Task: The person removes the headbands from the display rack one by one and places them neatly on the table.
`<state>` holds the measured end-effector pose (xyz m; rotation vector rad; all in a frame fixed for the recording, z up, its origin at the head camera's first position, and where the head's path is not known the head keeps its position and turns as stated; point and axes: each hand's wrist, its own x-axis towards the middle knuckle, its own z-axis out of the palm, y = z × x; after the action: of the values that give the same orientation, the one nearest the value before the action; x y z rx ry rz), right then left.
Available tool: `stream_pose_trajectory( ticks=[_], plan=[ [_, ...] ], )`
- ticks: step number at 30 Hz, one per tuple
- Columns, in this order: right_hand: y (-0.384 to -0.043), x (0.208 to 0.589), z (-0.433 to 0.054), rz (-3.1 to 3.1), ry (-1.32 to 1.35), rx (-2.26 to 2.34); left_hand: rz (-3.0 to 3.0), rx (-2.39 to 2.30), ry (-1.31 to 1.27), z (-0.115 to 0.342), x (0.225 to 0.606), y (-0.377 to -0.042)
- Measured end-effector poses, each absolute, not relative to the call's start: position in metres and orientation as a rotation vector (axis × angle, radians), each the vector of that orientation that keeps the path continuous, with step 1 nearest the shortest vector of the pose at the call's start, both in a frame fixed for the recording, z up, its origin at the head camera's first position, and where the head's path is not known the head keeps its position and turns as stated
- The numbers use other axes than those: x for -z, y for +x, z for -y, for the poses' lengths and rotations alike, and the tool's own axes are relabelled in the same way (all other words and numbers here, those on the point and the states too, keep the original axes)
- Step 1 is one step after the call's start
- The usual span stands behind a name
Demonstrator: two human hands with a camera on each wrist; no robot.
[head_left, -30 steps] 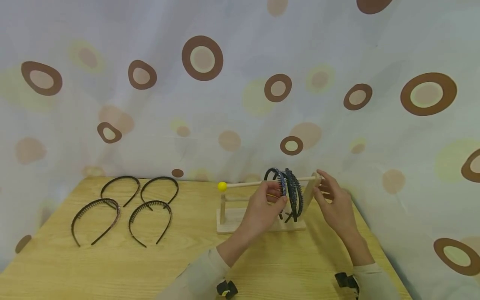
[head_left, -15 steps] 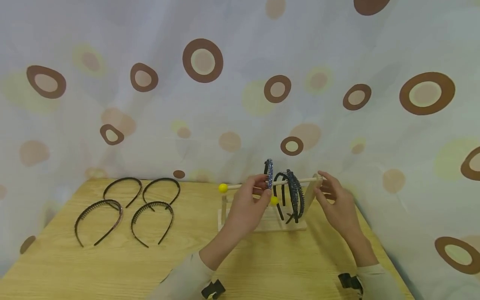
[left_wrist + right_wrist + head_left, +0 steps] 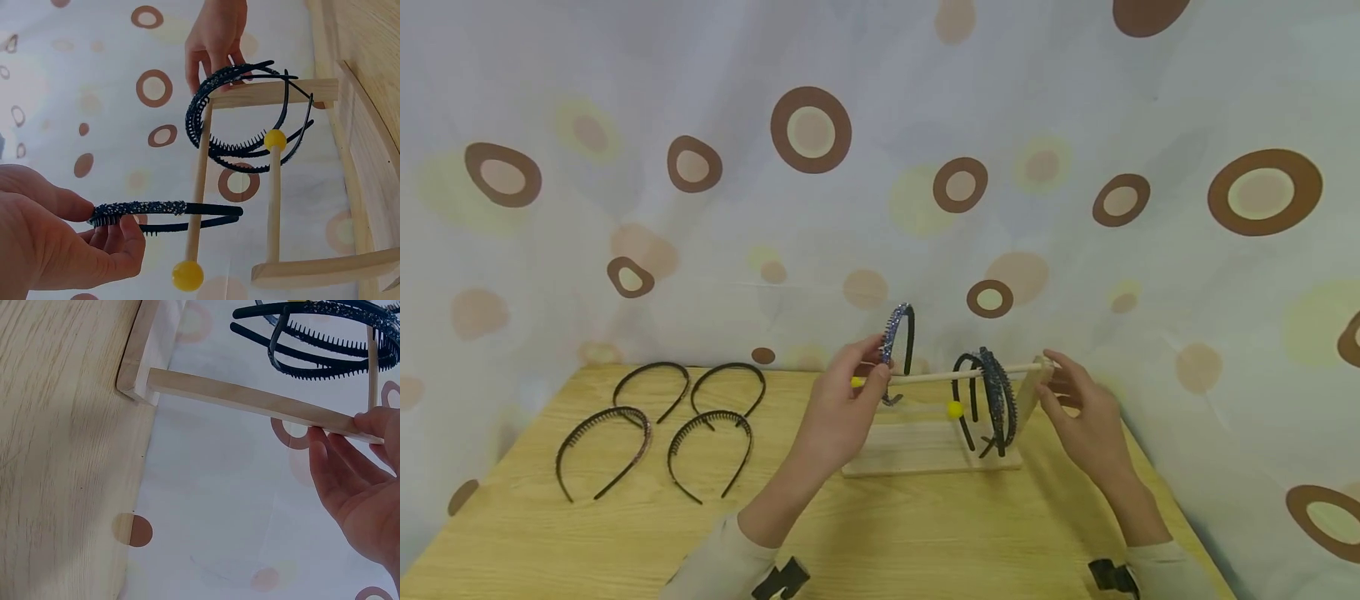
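Note:
My left hand (image 3: 838,408) pinches a dark toothed headband (image 3: 140,209) with a glittery band, at the left end of the upper rod (image 3: 932,377). In the left wrist view its two arms lie either side of that rod, close to the yellow ball (image 3: 188,275) at the tip. My right hand (image 3: 1086,425) holds the top of the wooden rack's tall upright (image 3: 250,397) between thumb and fingers. Several dark headbands (image 3: 996,400) hang on the upper rod beside this upright. The rack's base (image 3: 910,450) stands on the table.
Several black headbands lie on the left of the wooden table (image 3: 625,542), among them a toothed headband (image 3: 710,417). The lower rod (image 3: 274,206) ends in another yellow ball (image 3: 955,409). A patterned curtain (image 3: 865,225) hangs close behind.
My left hand has drawn the glittery headband leftward along the upper rod, away from the other hanging headbands. The right hand keeps its hold on the upright.

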<state>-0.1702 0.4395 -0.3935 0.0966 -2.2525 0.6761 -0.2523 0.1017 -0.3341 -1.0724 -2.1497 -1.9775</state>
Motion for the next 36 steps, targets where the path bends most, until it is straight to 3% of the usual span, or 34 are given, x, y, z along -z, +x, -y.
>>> stream_pose_trajectory(
  ticks=[12,23,28,36],
  plan=[
    [-0.168,0.395,-0.438,2.27,0.101,-0.711,2.192,1.908,-1.039,-0.053,0.32,-0.279],
    [-0.171,0.393,-0.438,2.264,0.084,-0.728,2.292,1.947,-0.859,0.003,0.307,-0.339],
    [-0.17,0.393,-0.438,2.268,0.066,-0.725,2.394,1.959,-0.726,0.013,0.321,-0.371],
    [-0.165,0.392,-0.448,2.277,0.025,-0.696,2.62,1.869,-0.653,0.005,0.376,-0.418]
  ],
)
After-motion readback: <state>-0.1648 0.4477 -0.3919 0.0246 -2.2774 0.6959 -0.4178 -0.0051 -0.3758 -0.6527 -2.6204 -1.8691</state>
